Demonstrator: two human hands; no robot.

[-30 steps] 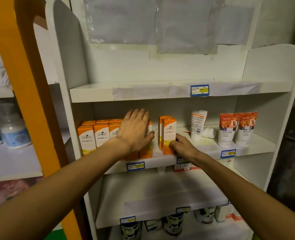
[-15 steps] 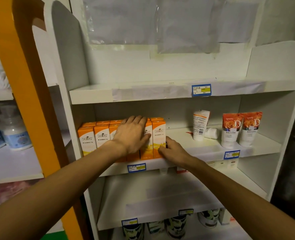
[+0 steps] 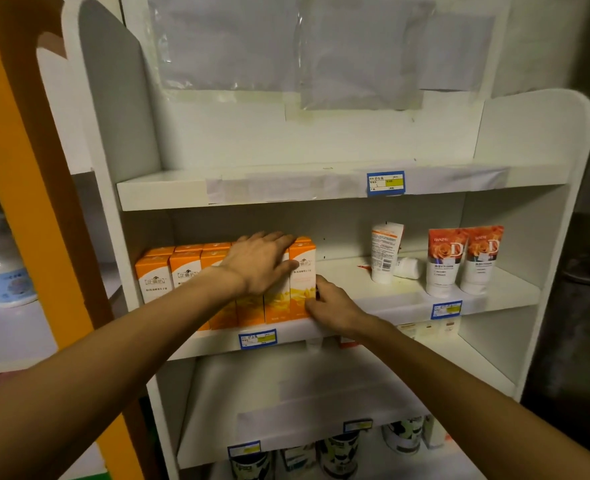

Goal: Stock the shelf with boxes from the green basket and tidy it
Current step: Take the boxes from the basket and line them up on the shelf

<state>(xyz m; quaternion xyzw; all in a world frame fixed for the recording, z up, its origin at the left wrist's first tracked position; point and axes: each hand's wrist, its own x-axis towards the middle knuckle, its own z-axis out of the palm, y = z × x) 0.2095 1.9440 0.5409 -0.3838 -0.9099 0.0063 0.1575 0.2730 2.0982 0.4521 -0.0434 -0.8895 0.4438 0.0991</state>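
Note:
A row of orange and white boxes (image 3: 169, 275) stands upright on the middle shelf (image 3: 397, 303) of a white rack, packed side by side at its left end. My left hand (image 3: 260, 261) lies flat with fingers together over the fronts and tops of the boxes near the right of the row. My right hand (image 3: 331, 304) presses against the right side of the rightmost box (image 3: 302, 271), low near the shelf edge. The green basket is out of view.
On the same shelf stand a white tube (image 3: 385, 252), a small white lump (image 3: 407, 267) and two rose-printed tubes (image 3: 464, 259). The top shelf (image 3: 286, 188) holds nothing. Cans (image 3: 338, 452) fill the bottom shelf. An orange post (image 3: 20, 174) and a bottle (image 3: 2, 271) are left.
The two separate boxes on the right have been slid left against the row, closing the gap. My right hand moved left with them; my left hand stayed on the row.

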